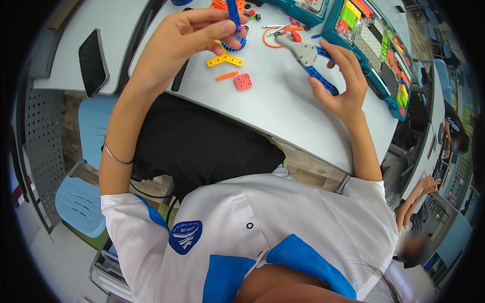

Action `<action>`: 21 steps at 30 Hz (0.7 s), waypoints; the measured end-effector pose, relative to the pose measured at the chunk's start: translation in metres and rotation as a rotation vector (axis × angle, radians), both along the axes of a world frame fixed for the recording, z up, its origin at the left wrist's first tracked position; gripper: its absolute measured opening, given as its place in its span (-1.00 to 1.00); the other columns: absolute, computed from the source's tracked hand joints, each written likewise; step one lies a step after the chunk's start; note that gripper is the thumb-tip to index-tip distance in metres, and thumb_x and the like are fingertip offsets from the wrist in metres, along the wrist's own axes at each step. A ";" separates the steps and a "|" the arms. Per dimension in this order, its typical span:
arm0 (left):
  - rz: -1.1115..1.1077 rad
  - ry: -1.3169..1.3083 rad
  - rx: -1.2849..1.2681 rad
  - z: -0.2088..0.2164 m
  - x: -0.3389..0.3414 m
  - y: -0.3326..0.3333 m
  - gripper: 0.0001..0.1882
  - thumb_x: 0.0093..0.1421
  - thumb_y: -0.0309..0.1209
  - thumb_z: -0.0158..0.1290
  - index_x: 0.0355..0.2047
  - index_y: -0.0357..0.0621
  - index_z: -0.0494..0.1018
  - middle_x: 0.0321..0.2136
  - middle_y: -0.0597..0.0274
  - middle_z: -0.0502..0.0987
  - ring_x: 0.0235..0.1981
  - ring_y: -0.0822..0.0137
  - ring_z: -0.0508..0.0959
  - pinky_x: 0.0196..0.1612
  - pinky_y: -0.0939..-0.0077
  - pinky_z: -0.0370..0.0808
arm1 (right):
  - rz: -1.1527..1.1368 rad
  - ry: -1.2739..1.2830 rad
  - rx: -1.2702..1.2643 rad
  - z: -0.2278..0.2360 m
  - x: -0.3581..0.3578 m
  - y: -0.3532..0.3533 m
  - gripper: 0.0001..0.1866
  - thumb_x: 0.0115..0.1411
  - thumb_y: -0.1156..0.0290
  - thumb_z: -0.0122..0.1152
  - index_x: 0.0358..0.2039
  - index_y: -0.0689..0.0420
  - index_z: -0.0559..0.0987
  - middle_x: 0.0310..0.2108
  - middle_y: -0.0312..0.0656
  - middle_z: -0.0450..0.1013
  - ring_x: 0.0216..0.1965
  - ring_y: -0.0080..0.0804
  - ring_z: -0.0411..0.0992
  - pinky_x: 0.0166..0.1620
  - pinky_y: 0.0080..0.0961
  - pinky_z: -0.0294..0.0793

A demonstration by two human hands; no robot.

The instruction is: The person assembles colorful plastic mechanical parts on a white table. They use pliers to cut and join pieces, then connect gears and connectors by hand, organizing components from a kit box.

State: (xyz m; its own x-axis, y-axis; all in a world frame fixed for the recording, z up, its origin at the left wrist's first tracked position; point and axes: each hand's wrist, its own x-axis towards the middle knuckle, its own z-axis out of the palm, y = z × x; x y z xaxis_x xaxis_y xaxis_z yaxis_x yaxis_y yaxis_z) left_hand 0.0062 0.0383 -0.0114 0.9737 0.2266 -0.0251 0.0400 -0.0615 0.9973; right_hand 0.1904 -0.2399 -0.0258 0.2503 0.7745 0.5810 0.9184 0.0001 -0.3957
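Up at the top edge, my left hand (189,38) pinches a blue beam-like plastic piece (233,14) between thumb and fingers. My right hand (348,83) has its fingers around the blue handles of a grey-headed plier-like tool (305,53), held above the white table (283,101). Under and beside my left hand lie a blue toothed ring (236,45), a yellow three-armed connector (225,60), an orange rod (226,76) and a pink-red square plate (243,82) with holes. The left fingers partly cover some pieces behind them.
An open teal case (371,58) of sorted coloured parts lies at the right, another teal case (303,11) beyond. Near the tool lies an orange ring (271,38). A black phone (94,63) lies on a desk at left. Another person's hands (427,183) are at far right.
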 end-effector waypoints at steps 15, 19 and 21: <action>-0.134 0.050 -0.048 0.001 0.005 -0.020 -0.66 0.32 -0.27 0.17 -0.05 -0.30 0.62 -0.30 0.19 0.67 -0.32 0.53 0.61 -0.27 0.65 0.47 | 0.032 -0.038 -0.051 0.003 -0.021 0.003 -0.32 -0.14 0.30 0.56 0.05 0.21 0.60 -0.12 -0.07 0.56 -0.22 -0.24 0.52 -0.22 -0.41 0.52; -0.157 0.105 -0.046 0.001 0.003 -0.021 -0.67 0.32 -0.27 0.17 -0.08 -0.30 0.62 -0.36 0.19 0.67 -0.38 0.54 0.57 -0.26 0.64 0.47 | 0.028 -0.067 -0.064 0.004 -0.026 0.003 -0.32 -0.15 0.29 0.57 0.04 0.21 0.60 -0.13 -0.08 0.56 -0.21 -0.20 0.52 -0.18 -0.36 0.52; -0.141 0.120 -0.051 0.003 0.003 -0.025 -0.68 0.33 -0.27 0.16 -0.09 -0.31 0.62 -0.38 0.19 0.67 -0.40 0.54 0.55 -0.26 0.63 0.48 | 0.018 -0.084 -0.064 0.006 -0.028 0.005 -0.33 -0.13 0.29 0.58 0.04 0.21 0.60 -0.16 -0.09 0.57 -0.24 -0.23 0.53 -0.21 -0.39 0.52</action>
